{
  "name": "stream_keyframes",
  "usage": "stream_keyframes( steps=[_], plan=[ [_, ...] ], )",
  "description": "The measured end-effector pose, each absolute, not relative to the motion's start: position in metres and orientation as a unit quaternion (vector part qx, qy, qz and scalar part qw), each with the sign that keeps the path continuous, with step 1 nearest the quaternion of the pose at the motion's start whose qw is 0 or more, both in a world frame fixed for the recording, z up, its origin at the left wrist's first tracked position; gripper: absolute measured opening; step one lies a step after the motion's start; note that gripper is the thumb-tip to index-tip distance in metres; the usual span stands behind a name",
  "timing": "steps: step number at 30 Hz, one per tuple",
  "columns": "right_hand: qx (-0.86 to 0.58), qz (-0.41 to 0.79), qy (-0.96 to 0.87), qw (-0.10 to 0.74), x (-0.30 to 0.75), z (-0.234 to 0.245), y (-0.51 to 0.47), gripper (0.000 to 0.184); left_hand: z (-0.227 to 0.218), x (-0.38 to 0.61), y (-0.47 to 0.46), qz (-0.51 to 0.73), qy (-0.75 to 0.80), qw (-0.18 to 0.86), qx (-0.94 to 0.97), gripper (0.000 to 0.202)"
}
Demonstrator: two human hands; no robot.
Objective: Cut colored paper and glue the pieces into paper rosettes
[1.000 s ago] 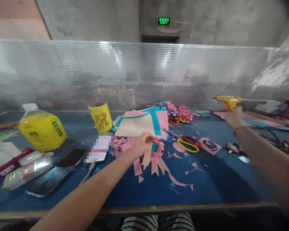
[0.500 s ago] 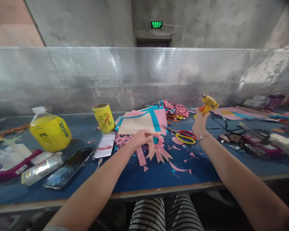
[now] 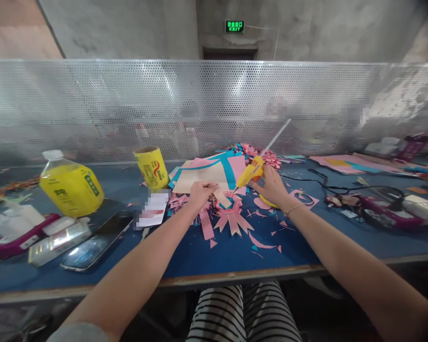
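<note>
My right hand (image 3: 272, 184) is wrapped round a yellow glue gun (image 3: 250, 171), with a pale glue stick (image 3: 275, 137) poking out of its back end. The gun's nozzle points down to the left, close to a pink paper rosette (image 3: 234, 219) with notched tails and a blue centre. A pale paper strip (image 3: 222, 198) is pinched in my left hand (image 3: 202, 194), just over the rosette. Partly hidden by my right hand are yellow-handled scissors (image 3: 269, 201). Behind lie stacked sheets of beige, blue and pink paper (image 3: 204, 176).
Pink scraps (image 3: 264, 241) litter the blue table (image 3: 189, 260). Left are a bottle of yellow liquid (image 3: 71, 187), a yellow tape roll (image 3: 150, 168) and a phone (image 3: 97, 243). Finished-looking rosettes (image 3: 271, 159) pile at the back. A black cable (image 3: 319, 176) runs along the right.
My right hand has swung the glue gun from upper right, left and down to the rosette, its nozzle now lowered. My left hand stays near the rosette, the pale strip showing more clearly.
</note>
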State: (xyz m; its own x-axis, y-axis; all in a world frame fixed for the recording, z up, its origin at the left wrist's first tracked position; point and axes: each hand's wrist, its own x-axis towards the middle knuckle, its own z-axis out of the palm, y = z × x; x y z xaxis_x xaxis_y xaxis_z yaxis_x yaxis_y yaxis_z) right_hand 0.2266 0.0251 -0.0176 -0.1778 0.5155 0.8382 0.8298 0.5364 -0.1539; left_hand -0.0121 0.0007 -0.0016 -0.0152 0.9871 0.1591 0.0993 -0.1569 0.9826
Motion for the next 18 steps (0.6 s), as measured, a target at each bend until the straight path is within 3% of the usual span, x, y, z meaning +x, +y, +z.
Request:
stream_keyframes(
  steps=[6,18],
  plan=[
    [-0.433,-0.228,-0.79,0.368,0.203,-0.022,0.012,0.026,-0.002,-0.009,-0.001,0.528,0.487,0.41,0.562,0.017],
    [-0.434,-0.246,-0.793,0.35,0.212,-0.021,0.017,0.012,-0.004,-0.011,0.004,0.521,0.488,0.393,0.579,0.016]
  ],
)
